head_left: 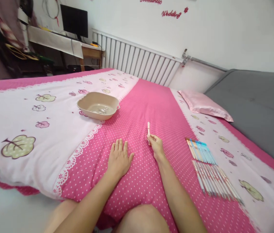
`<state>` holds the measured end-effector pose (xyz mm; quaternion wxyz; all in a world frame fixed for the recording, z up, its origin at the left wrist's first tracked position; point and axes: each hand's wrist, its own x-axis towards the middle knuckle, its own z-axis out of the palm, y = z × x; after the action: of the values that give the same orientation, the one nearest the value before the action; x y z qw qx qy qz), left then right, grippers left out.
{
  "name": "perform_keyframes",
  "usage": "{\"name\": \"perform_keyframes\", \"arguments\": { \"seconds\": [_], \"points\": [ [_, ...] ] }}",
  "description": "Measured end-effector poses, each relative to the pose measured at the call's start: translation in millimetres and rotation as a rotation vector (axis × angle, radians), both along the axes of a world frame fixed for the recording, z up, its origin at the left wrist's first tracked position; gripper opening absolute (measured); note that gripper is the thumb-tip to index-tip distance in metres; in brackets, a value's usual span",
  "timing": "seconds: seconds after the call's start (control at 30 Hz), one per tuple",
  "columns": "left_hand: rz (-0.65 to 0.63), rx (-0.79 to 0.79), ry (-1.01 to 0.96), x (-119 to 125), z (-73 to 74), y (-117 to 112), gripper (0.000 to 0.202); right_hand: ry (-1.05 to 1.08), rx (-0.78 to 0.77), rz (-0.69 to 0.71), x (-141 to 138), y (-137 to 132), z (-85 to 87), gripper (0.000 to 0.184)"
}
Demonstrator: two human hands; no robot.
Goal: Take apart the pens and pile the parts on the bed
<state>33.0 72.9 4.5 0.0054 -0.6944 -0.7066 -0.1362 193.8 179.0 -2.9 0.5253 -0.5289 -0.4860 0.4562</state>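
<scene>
My left hand (119, 157) lies flat on the pink dotted bedspread (137, 106), fingers stretched out, holding nothing. My right hand (155, 144) is closed around the lower end of a pink pen (148, 128), which points away from me just above the bedspread. To the right of that hand lie two rows of several pens (207, 168), blue ones at the far end and pale ones nearer. A beige bowl (98, 105) stands further off to the left with a few small pieces inside.
A pink pillow (205, 105) lies at the far right by a grey sofa (260, 106). A white radiator (137, 60) runs along the wall behind the bed. A desk with a dark monitor (74, 21) stands at the back left. My knee (142, 218) is below.
</scene>
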Motion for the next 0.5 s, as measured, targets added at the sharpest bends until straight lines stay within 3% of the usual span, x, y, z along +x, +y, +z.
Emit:
{"name": "perform_keyframes", "arguments": {
  "seconds": [0.27, 0.5],
  "points": [
    [-0.041, 0.038, 0.056, -2.6, 4.0, 3.7, 0.062, -0.162, 0.098, -0.232, 17.0, -28.2, -12.7, 0.045],
    [-0.085, 0.078, 0.057, -6.5, 2.4, 6.5, 0.064, -0.438, 0.083, -0.461, 70.5, -84.2, -2.5, 0.046]
  ]
}}
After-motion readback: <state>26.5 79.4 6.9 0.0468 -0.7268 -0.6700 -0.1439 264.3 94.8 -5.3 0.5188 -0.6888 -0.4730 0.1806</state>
